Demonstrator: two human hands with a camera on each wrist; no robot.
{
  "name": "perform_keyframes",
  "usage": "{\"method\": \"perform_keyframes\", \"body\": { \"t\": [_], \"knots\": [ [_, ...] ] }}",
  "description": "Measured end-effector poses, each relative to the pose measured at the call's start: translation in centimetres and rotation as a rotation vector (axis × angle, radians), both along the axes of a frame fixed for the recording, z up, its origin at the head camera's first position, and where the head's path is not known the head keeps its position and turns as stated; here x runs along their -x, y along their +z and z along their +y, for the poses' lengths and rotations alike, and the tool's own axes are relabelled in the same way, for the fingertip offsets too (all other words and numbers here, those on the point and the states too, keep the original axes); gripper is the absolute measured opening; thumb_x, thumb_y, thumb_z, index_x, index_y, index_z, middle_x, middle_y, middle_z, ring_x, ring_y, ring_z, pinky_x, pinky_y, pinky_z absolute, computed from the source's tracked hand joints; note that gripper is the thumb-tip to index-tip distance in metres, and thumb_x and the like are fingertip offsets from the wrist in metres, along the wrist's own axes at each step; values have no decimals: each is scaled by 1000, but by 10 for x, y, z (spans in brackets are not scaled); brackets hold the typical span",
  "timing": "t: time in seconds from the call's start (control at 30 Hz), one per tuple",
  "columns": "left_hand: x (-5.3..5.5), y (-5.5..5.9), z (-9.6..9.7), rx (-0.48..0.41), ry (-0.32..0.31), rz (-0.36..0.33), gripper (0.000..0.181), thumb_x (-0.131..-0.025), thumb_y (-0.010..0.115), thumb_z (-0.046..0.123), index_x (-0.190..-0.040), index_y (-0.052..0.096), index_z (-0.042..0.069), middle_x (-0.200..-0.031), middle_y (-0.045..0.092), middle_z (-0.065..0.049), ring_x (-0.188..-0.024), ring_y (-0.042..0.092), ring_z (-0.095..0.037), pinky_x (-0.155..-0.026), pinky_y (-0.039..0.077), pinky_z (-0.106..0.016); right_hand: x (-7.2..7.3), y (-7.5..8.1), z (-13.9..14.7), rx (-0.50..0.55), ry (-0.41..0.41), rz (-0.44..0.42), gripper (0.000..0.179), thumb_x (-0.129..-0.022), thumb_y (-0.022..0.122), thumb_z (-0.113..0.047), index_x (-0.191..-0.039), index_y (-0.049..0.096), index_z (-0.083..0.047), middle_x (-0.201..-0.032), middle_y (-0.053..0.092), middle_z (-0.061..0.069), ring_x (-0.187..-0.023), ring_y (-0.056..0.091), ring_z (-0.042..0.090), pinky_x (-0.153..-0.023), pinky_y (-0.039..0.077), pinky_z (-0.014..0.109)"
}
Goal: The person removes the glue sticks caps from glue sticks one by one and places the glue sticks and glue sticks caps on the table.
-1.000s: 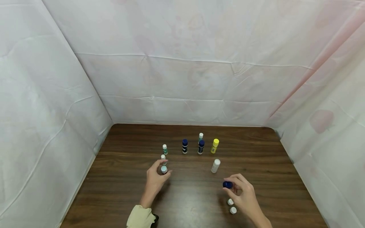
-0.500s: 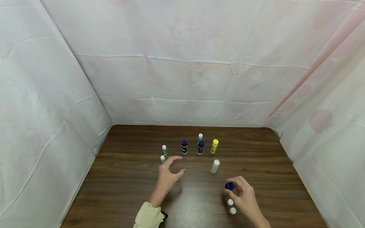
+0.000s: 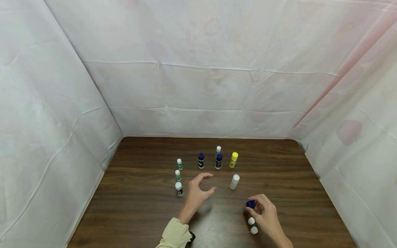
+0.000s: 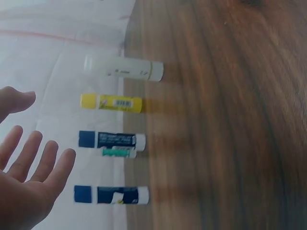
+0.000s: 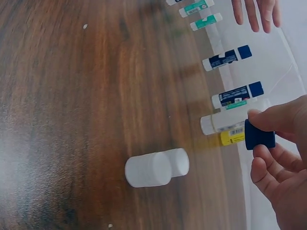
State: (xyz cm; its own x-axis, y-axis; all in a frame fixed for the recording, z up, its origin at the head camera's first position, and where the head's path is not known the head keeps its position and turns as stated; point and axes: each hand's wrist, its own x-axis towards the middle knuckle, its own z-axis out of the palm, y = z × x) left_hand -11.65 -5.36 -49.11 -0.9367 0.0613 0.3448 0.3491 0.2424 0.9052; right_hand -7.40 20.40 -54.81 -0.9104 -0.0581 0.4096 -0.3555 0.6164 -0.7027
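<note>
My right hand (image 3: 265, 215) pinches a dark blue cap (image 5: 260, 135) between thumb and fingers, raised over the front right of the table. My left hand (image 3: 196, 194) hovers near the middle with thumb and fingers spread apart, holding nothing. To its left stands a dark-bodied glue stick (image 3: 179, 189) with a white top. Behind that stick come two small green tubes with white tops, a nearer tube (image 3: 178, 175) and a farther tube (image 3: 179, 164). A white glue stick (image 3: 234, 182) stands upright between my hands, farther back.
Toward the back stand a blue-capped glue stick (image 3: 201, 161), another blue-capped glue stick (image 3: 218, 162) partly covering a small white-topped tube (image 3: 218, 149), and a yellow glue stick (image 3: 233, 160). Beside my right hand lie two white caps (image 5: 148, 170). Pale cloth (image 3: 198, 86) walls the table.
My left hand has let go of the dark-bodied glue stick and moved right, leaving it standing. My right hand has shifted slightly right and toward the front, still pinching the blue cap.
</note>
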Motion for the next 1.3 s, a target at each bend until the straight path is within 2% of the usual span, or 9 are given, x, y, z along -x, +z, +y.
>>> {"method": "perform_keyframes", "body": {
  "t": [0.2,0.37,0.47,0.6,0.67,0.8,1.0,1.1,1.3],
  "knots": [
    [4,-13,13,-63,-51,-56,38,-72,76,-5,-108,64,5,-108,66,-11,-101,61,-32,-82,53,-40,0,-12,2,-9,-15,-38,40,-62,83,7,-91,67,-14,-80,56,-1,-57,49,10,-47,42,20],
    [12,-27,25,-101,-58,-100,38,-72,76,-5,-106,64,3,-107,65,-13,-100,61,-25,-82,53,-36,1,-22,3,-12,-35,-69,36,-63,83,6,-91,68,-10,-80,56,0,-60,48,8,-49,43,22],
    [20,-48,35,-127,-54,-119,38,-72,77,-4,-107,64,4,-108,65,-16,-101,61,-29,-83,52,-42,2,-28,3,-21,-51,-72,35,-62,83,6,-91,68,-7,-80,56,1,-60,47,6,-49,42,22],
    [31,-76,47,-151,-43,-163,39,-72,78,-1,-107,64,10,-109,65,-13,-103,59,-38,-84,50,-49,1,-33,3,-33,-73,-66,36,-59,84,8,-89,68,-6,-78,56,1,-59,47,7,-49,40,21],
    [34,-83,52,-155,-39,-178,39,-72,78,1,-106,65,13,-108,65,-13,-103,59,-39,-84,51,-48,1,-36,3,-34,-83,-76,36,-59,84,10,-88,68,-5,-77,55,1,-59,47,9,-50,40,21],
    [38,-91,61,-137,-29,-189,38,-72,78,1,-106,65,14,-109,65,-16,-102,60,-37,-84,51,-47,0,-40,1,-43,-93,-137,34,-61,83,8,-89,68,-4,-79,55,0,-61,48,9,-52,41,21],
    [43,-97,72,-83,-11,-200,40,-73,77,0,-111,64,5,-110,65,-13,-102,61,-29,-83,52,-43,1,-46,-1,-54,-124,-259,31,-64,83,3,-89,68,-8,-82,56,-1,-66,48,10,-57,42,21],
    [45,-100,76,-80,-8,-201,41,-73,77,2,-111,63,3,-110,65,-13,-101,61,-28,-81,53,-43,1,-48,-1,-69,-131,-284,31,-65,82,4,-90,68,-8,-83,56,1,-67,48,12,-57,42,21],
    [49,-103,84,-74,-11,-198,38,-73,78,4,-108,65,6,-107,67,-7,-99,62,-26,-80,53,-43,0,-49,-3,-91,-153,-298,31,-64,82,4,-89,68,-7,-84,56,1,-66,47,12,-56,41,21]
  ]
}}
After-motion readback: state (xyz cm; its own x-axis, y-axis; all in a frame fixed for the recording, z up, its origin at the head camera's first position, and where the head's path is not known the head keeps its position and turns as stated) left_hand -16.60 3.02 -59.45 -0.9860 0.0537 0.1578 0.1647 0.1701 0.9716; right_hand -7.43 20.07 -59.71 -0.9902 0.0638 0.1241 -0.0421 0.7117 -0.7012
